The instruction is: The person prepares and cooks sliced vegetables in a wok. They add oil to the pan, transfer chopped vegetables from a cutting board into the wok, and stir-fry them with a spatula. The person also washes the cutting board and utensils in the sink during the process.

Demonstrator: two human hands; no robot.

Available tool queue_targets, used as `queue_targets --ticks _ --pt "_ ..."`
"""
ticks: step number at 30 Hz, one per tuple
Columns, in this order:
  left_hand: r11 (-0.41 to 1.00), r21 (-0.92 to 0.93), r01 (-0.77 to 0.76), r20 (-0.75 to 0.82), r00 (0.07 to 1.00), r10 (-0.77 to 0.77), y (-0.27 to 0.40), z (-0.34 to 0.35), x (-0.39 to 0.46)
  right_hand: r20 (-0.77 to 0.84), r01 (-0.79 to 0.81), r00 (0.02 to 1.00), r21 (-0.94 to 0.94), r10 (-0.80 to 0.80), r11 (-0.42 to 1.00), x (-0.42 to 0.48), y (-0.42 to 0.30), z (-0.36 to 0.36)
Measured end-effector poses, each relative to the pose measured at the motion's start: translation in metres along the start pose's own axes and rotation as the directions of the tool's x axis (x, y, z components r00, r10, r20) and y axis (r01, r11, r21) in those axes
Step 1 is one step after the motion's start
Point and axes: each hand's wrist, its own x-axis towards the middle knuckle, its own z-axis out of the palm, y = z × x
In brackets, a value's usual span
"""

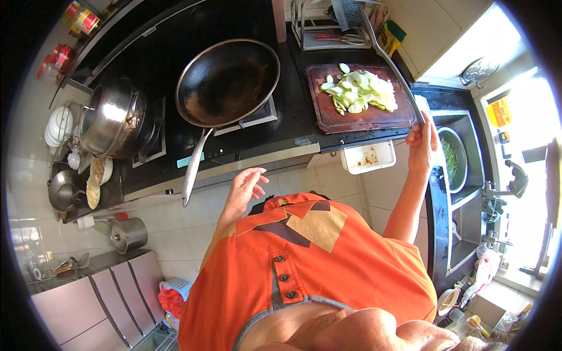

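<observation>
My right hand (pixel 422 142) is closed around the end of a long metal utensil handle (pixel 397 74). The handle slants up past the right side of a wooden cutting board (pixel 322 116); which head it carries is hard to make out near the rack. Sliced pale green vegetable (pixel 362 91) lies heaped on that board. My left hand (pixel 248 188) hangs in front of the counter edge, holding nothing, with its fingers loosely bent and apart. Ahead of it, a dark wok (pixel 228 83) sits tilted on the stove burner, its metal handle (pixel 196 169) pointing toward me. Nothing is visible inside the wok.
A lidded pot (pixel 109 118) stands on the left burner. A white bin (pixel 369 158) hangs below the board. To the right, a sink (pixel 476 175) holds a basin (pixel 460 173) of green vegetables. A metal rack (pixel 303 33) with scissors (pixel 347 39) stands behind the board.
</observation>
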Motion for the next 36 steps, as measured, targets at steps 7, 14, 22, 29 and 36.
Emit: queue_targets --ticks 7,14,22,29,36 --pt "0.993 0.115 0.008 0.016 1.000 -0.010 0.006 0.012 0.015 -0.245 0.069 0.962 -0.202 -0.119 0.977 0.011 0.056 -0.045" --pt "0.994 0.110 0.016 -0.031 0.999 -0.013 0.005 0.004 -0.006 -0.303 0.087 0.906 -0.548 -0.294 0.832 0.059 0.136 -0.067" --pt "0.996 0.088 0.007 -0.150 0.989 0.006 -0.002 -0.017 -0.036 -0.079 -0.021 0.964 -0.975 -0.255 0.221 0.068 0.184 -0.110" --pt "1.000 -0.017 -0.025 -0.236 0.971 0.020 -0.022 -0.041 -0.058 -0.028 -0.007 0.928 -0.998 -0.371 0.059 0.054 0.145 -0.087" --pt "0.990 -0.081 -0.112 -0.355 0.932 0.076 -0.035 -0.076 -0.081 0.211 0.362 0.916 -0.801 -0.342 0.477 0.015 0.117 0.032"
